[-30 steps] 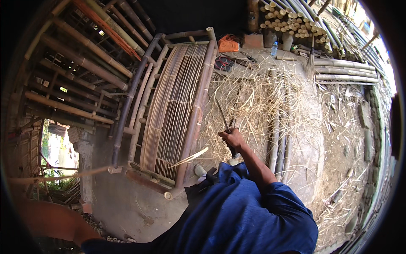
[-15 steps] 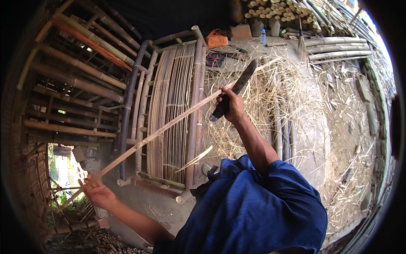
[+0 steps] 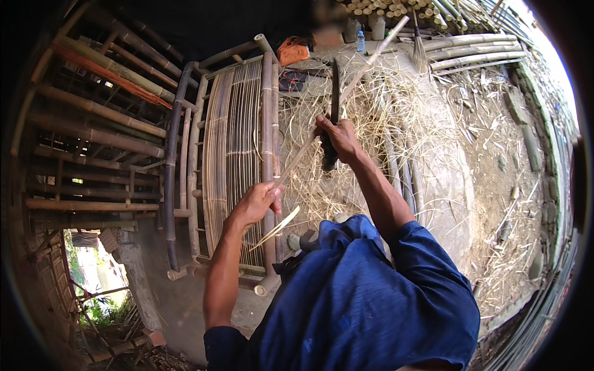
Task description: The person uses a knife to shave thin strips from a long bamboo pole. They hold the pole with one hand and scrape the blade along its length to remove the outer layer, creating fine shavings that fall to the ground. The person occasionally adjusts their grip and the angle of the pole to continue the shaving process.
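A long, pale bamboo strip (image 3: pixel 374 59) slants from my left hand up past my right hand to the far right. The strip's near end is hidden in my left hand (image 3: pixel 258 203), which is closed around it over the bamboo frame's near right side. My right hand (image 3: pixel 340 139) grips a machete (image 3: pixel 335 93) by its dark handle, the blade pointing away from me. The strip passes beside the machete, against my right thumb and fingers. Over the frame's right rail, a thin split sliver (image 3: pixel 276 227) lies near my left hand.
A bamboo bench frame (image 3: pixel 268 123) with a slatted top stands left of my hands. Curly shavings (image 3: pixel 396 117) cover the ground ahead. Beyond lie an orange bag (image 3: pixel 292 51), a water bottle (image 3: pixel 361 41), a broom (image 3: pixel 419 52) and stacked bamboo poles (image 3: pixel 473 48).
My left hand has come in from the far lower left, bringing the strip nearer my right hand. The strip now extends farther beyond the machete, and the blade points more directly away.
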Available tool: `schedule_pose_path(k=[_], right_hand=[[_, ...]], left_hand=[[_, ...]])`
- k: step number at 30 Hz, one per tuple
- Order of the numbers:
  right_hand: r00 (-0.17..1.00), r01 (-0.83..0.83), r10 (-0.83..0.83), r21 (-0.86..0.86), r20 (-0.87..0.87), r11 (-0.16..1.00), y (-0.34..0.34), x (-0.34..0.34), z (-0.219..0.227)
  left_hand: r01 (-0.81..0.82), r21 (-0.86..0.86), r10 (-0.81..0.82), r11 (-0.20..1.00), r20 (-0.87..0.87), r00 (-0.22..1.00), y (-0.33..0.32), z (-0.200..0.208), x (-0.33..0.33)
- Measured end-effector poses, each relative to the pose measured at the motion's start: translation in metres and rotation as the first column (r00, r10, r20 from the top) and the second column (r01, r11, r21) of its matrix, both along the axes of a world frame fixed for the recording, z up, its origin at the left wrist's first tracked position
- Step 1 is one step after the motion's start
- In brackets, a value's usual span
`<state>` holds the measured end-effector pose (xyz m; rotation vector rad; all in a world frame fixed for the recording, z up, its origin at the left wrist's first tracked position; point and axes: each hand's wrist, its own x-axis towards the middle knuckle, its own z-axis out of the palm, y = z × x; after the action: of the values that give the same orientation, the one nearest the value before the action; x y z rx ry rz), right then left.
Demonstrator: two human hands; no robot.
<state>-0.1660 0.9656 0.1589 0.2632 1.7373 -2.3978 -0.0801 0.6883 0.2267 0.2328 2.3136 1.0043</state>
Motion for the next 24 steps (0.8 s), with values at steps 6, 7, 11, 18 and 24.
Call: schedule_pose_path(k=[6,7,11,18,24], right_hand=[[0.964,0.043,0.209,0.874,-0.163,0.484,0.03,0.031,-0.001],[0.951,0.063,0.249,0.904,-0.183,0.424,0.026,0.041,0.002],[0.888,-0.031,0.443,0.942,-0.127,0.333,-0.008,0.09,0.004],[0.942,-0.057,0.324,0.905,-0.092,0.422,-0.001,0.056,-0.009],[0.959,0.007,0.262,0.934,-0.107,0.356,0.016,0.005,-0.005]], left_hand=[[-0.243,0.457,0.172,0.856,0.191,0.966,0.033,-0.025,0.007],[-0.293,0.467,0.22,0.834,0.205,0.954,0.038,-0.027,0.007],[-0.349,0.456,0.277,0.819,0.218,0.936,0.059,-0.03,0.001],[-0.275,0.461,0.291,0.844,0.038,0.956,0.056,-0.03,0.024],[-0.206,0.333,0.244,0.92,-0.074,0.967,0.042,0.001,0.047]])
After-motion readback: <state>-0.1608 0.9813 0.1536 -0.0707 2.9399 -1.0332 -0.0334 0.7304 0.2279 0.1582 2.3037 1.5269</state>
